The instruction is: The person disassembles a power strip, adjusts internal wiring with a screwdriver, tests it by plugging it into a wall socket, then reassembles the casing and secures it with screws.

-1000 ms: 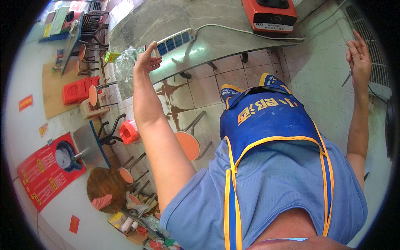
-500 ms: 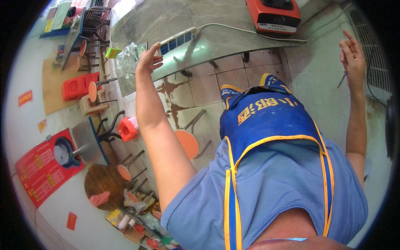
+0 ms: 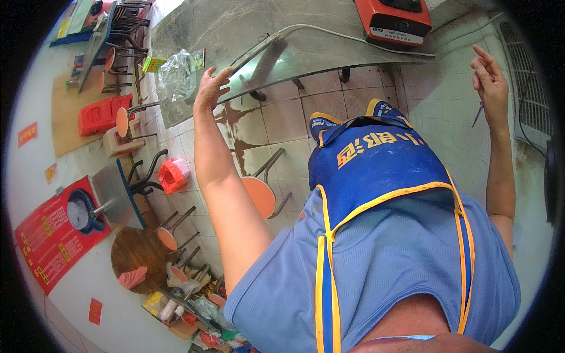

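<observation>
My left hand point(image 3: 212, 89) is at the near edge of a grey marbled table point(image 3: 218, 32), its fingers and thumb at the near end of a power strip point(image 3: 254, 54). The strip is tilted so that its narrow side shows and its sockets are out of sight. A white cable point(image 3: 329, 30) runs from its far end across the table. On the right, my right hand point(image 3: 492, 88) is raised with the index finger extended and the other fingers bent. A slim, dark, pointed tool point(image 3: 478, 115) sticks out below the palm; its exact kind is unclear.
A red appliance point(image 3: 393, 25) stands at the table's far right. Crumpled clear plastic point(image 3: 176, 76) and a green-yellow box point(image 3: 153, 65) lie at its left. An orange-topped stool point(image 3: 259, 195) stands beside my left arm. A vent grille point(image 3: 525, 73) is at far right.
The power strip has turned from showing its blue socket face to showing its narrow side, with my left hand still at its end. My right hand stays raised with the tool.
</observation>
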Motion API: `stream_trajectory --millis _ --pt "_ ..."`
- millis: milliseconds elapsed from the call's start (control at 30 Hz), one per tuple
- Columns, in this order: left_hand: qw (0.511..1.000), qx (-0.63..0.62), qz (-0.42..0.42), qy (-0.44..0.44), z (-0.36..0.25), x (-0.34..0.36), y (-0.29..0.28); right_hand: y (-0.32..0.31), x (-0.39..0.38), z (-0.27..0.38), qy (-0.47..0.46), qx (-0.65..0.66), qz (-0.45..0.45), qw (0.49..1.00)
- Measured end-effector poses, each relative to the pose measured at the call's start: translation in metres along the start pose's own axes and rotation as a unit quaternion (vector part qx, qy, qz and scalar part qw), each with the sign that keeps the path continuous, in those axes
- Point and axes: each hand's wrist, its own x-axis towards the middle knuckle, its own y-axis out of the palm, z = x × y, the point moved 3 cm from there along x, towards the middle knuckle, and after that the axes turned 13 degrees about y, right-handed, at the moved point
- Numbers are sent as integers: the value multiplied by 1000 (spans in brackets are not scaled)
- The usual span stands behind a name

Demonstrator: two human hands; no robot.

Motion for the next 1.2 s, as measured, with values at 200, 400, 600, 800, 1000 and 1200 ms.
stream_trajectory --millis 200,400,600,800,1000,1200 --pt "997 -69 -9 -35 4 5 -2 2 0 3 -5 -2 12 1000" --pt "997 -65 -12 -46 -5 4 0 2 -2 0 8 10 17 1000" --pt "994 -64 -27 -89 -8 7 3 5 -4 -2 12 22 15 1000" --pt "991 -64 -45 -108 -2 12 2 6 -6 -6 17 -13 0 1000" --pt "990 -68 -46 -112 5 14 0 7 -5 -6 24 3 7 1000" --pt "991 -76 -22 -105 -2 8 5 10 -4 -3 41 29 18 999"
